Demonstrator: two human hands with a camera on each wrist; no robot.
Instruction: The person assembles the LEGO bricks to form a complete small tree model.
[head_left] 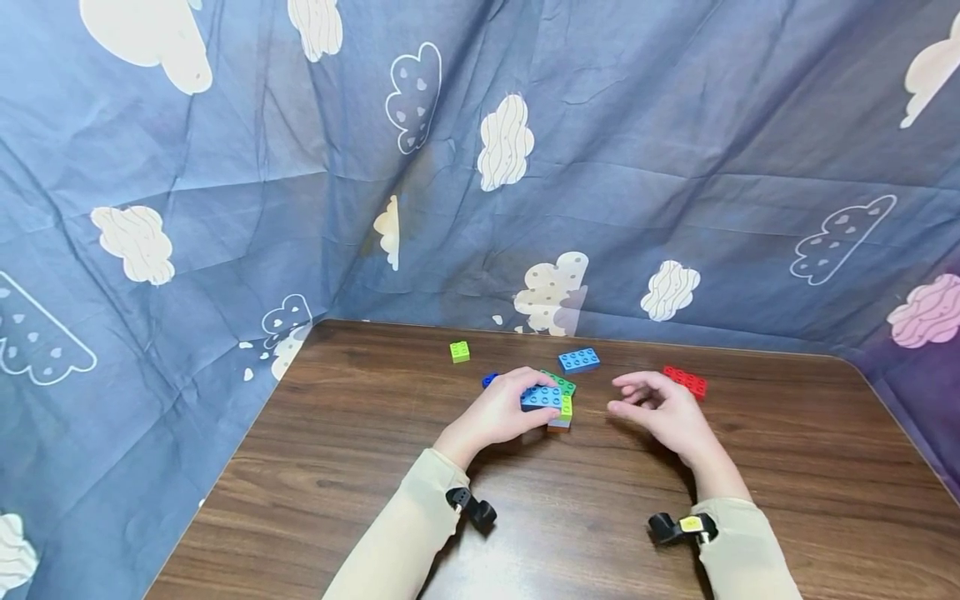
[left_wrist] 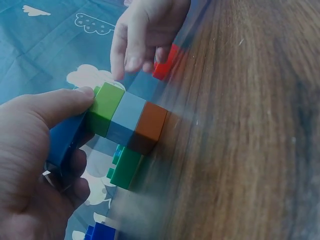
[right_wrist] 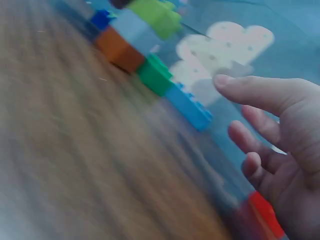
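Observation:
My left hand (head_left: 504, 408) grips a blue brick (head_left: 542, 397) between thumb and fingers, at the top of a small stack. Below it in the stack come a lime brick (left_wrist: 106, 109), a light blue brick (left_wrist: 126, 118) and a brown brick (left_wrist: 150, 129) resting on the table. The thumb also touches the lime brick's edge; whether the blue brick is pressed fully on cannot be told. To the right, my right hand (head_left: 666, 414) hovers apart from the stack, fingers loosely bent and holding nothing. The red brick (head_left: 685, 382) lies just beyond it.
Behind the stack lie a green brick (head_left: 564, 384) and another blue brick (head_left: 579, 360). A small lime brick (head_left: 460, 352) sits at the back left, and a dark blue brick (head_left: 489, 380) is partly hidden by the left hand. A patterned cloth hangs along the wooden table's (head_left: 360, 450) back edge.

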